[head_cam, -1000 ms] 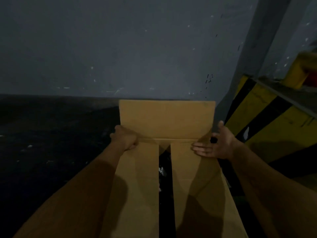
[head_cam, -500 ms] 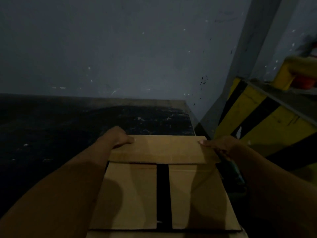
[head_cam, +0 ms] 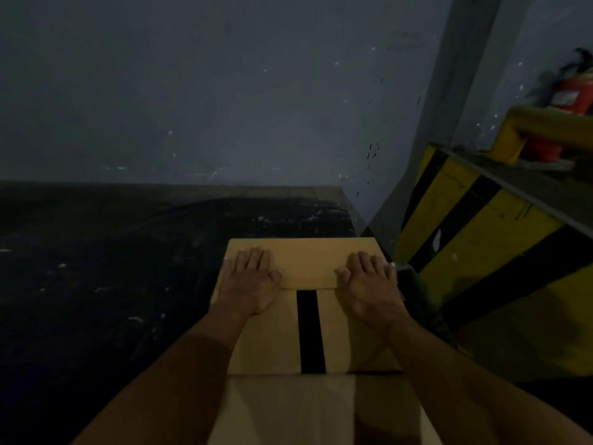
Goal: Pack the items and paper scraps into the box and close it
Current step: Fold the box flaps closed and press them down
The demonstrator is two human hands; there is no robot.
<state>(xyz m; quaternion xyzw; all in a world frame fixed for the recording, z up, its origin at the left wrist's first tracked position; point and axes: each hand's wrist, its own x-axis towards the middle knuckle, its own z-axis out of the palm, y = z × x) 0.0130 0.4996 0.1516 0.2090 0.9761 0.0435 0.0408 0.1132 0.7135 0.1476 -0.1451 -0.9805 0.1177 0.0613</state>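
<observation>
A brown cardboard box sits on the dark floor in front of me. Its far flap lies folded flat over the two side flaps, and a dark gap runs between those two. My left hand presses flat on the left end of the far flap with straight fingers. At the flap's right end my right hand presses down the same way. The near flap hangs towards me below my forearms. Whatever is inside the box is hidden.
A grey wall stands just behind the box. A yellow and black striped barrier rises close on the right, with a red extinguisher above it. The dark floor stretches to the left.
The far flap has gone from upright to flat on the box. Both hands moved from its edges onto its top and now press it down with flat palms.
</observation>
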